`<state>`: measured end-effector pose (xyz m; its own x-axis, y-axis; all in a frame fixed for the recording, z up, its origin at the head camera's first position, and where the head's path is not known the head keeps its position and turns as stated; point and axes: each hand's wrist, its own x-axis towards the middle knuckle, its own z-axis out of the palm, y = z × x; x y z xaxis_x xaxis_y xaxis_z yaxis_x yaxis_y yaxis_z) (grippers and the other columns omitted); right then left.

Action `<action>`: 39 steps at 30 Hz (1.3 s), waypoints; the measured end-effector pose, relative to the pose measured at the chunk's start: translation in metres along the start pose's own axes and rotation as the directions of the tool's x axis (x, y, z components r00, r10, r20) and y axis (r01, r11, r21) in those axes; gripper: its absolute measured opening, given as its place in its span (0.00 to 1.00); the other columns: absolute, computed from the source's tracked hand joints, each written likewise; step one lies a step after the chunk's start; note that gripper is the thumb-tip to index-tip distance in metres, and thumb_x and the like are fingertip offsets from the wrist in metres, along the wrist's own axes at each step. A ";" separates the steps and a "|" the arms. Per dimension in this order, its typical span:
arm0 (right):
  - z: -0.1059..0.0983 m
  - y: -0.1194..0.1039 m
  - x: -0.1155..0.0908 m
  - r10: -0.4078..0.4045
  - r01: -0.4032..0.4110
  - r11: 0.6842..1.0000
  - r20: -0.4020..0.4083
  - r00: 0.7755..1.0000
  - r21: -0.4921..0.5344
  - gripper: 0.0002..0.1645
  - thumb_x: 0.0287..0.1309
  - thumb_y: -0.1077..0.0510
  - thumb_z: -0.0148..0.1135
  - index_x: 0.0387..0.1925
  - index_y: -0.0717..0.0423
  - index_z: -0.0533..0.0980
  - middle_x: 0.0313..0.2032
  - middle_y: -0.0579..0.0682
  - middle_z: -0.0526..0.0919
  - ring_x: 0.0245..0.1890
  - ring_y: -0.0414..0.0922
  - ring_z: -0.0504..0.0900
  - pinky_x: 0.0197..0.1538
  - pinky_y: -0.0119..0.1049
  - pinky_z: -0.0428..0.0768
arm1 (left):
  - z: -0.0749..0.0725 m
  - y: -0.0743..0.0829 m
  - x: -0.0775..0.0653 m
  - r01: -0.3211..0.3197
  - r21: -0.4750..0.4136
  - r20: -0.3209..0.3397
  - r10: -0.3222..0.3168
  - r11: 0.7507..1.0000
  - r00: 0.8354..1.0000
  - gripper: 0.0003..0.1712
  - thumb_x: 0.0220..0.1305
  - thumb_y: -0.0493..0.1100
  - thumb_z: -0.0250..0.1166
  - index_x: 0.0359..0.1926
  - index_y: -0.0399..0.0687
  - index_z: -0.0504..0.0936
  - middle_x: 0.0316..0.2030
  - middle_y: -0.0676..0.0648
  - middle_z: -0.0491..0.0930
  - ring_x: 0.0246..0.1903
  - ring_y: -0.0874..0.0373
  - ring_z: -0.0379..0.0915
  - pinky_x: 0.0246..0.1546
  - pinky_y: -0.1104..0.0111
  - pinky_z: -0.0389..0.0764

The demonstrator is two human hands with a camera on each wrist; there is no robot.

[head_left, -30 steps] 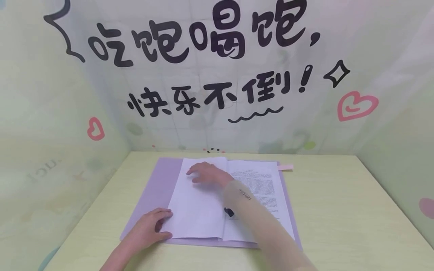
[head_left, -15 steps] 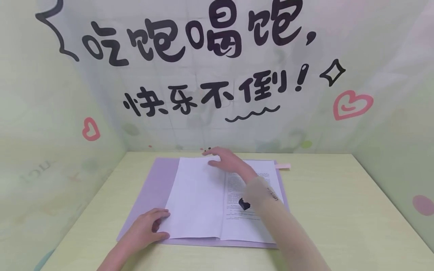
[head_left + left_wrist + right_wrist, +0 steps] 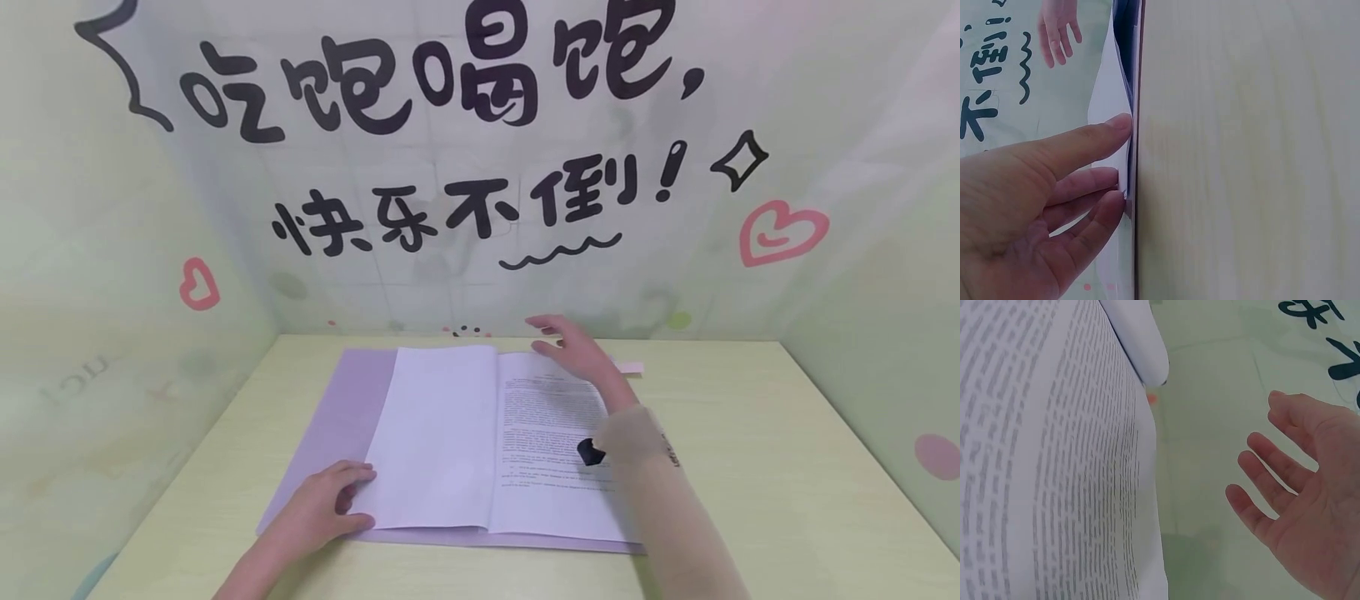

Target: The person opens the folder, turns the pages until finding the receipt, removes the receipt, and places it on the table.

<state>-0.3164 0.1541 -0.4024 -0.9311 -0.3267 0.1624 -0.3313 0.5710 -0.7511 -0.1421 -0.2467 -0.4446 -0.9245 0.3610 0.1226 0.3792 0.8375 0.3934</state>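
An open purple folder (image 3: 330, 417) lies on the table with paper pages in it, a blank left page (image 3: 435, 442) and a printed right page (image 3: 551, 433). My left hand (image 3: 322, 508) rests at the lower left edge of the blank page, thumb and fingertips touching the paper. In the left wrist view, that hand (image 3: 1054, 194) has its thumb apart from the lightly bent fingers along the page edge. My right hand (image 3: 577, 346) hovers over the top of the printed page, holding nothing. Its relaxed, spread fingers (image 3: 1272, 487) show in the right wrist view, apart from the printed sheet (image 3: 1054, 462).
A pink tab (image 3: 632, 367) sticks out past the folder's upper right edge. The pale wooden table (image 3: 750, 467) is bounded by a printed curtain (image 3: 420, 292) at the back and sides. A black patch (image 3: 591, 452) sits at the right sleeve (image 3: 667, 492).
My right hand has swept rightward, from over the blank left page across the fold to the top of the printed page. The left hand has stayed at the left page's edge.
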 end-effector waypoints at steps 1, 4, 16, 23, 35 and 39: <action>-0.004 0.003 -0.001 0.008 -0.008 1.000 -0.008 1.000 0.010 0.28 0.69 0.55 0.58 0.68 0.53 0.68 0.68 0.55 0.71 0.68 0.57 0.69 0.70 0.56 0.69 | 0.000 0.000 0.000 -0.003 -0.002 -0.001 0.003 1.000 1.000 0.32 0.42 0.49 0.80 0.51 0.44 0.83 0.52 0.48 0.83 0.41 0.62 0.76 0.51 0.62 0.81; -0.016 0.011 -0.006 0.016 -0.016 0.999 -0.023 1.000 0.035 0.29 0.69 0.57 0.58 0.68 0.56 0.67 0.68 0.59 0.71 0.68 0.60 0.69 0.70 0.56 0.69 | -0.001 0.000 0.000 -0.013 -0.012 0.000 0.013 1.000 1.000 0.33 0.43 0.49 0.80 0.51 0.43 0.83 0.52 0.48 0.83 0.38 0.66 0.73 0.46 0.66 0.80; -0.041 0.038 -0.033 0.064 -0.064 0.998 -0.049 0.997 -0.005 0.31 0.67 0.60 0.59 0.69 0.60 0.65 0.67 0.64 0.70 0.65 0.63 0.69 0.68 0.59 0.69 | -0.003 0.000 0.002 -0.032 -0.029 0.004 0.032 0.999 0.999 0.32 0.42 0.48 0.80 0.50 0.42 0.83 0.49 0.49 0.82 0.36 0.68 0.71 0.41 0.70 0.79; -0.049 0.056 -0.045 0.068 -0.071 0.994 -0.042 0.997 -0.077 0.32 0.65 0.61 0.61 0.68 0.62 0.66 0.65 0.67 0.72 0.62 0.66 0.71 0.65 0.61 0.70 | -0.004 -0.001 0.003 -0.024 -0.038 -0.003 0.024 0.999 1.000 0.31 0.43 0.46 0.80 0.50 0.43 0.83 0.48 0.50 0.82 0.36 0.70 0.69 0.40 0.72 0.78; -0.052 0.072 -0.057 0.121 -0.114 0.987 0.060 0.991 -0.115 0.37 0.61 0.58 0.66 0.69 0.65 0.64 0.62 0.70 0.69 0.59 0.67 0.72 0.62 0.61 0.72 | -0.004 -0.003 0.003 -0.027 -0.070 -0.012 0.026 0.997 1.000 0.31 0.43 0.46 0.80 0.50 0.43 0.82 0.46 0.52 0.81 0.34 0.72 0.66 0.36 0.74 0.75; -0.051 0.079 -0.059 0.127 -0.109 0.978 0.091 0.988 -0.178 0.40 0.57 0.56 0.69 0.68 0.62 0.66 0.60 0.70 0.69 0.58 0.67 0.72 0.61 0.62 0.72 | -0.003 -0.003 0.003 -0.031 -0.078 -0.010 0.030 0.996 0.999 0.31 0.43 0.45 0.80 0.50 0.43 0.82 0.45 0.53 0.80 0.33 0.73 0.65 0.34 0.75 0.74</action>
<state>-0.2951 0.2563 -0.4386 -0.9478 -0.3187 0.0069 -0.2494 0.7278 -0.6388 -0.1460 -0.2498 -0.4430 -0.9130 0.3817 0.1439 0.4032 0.7916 0.4592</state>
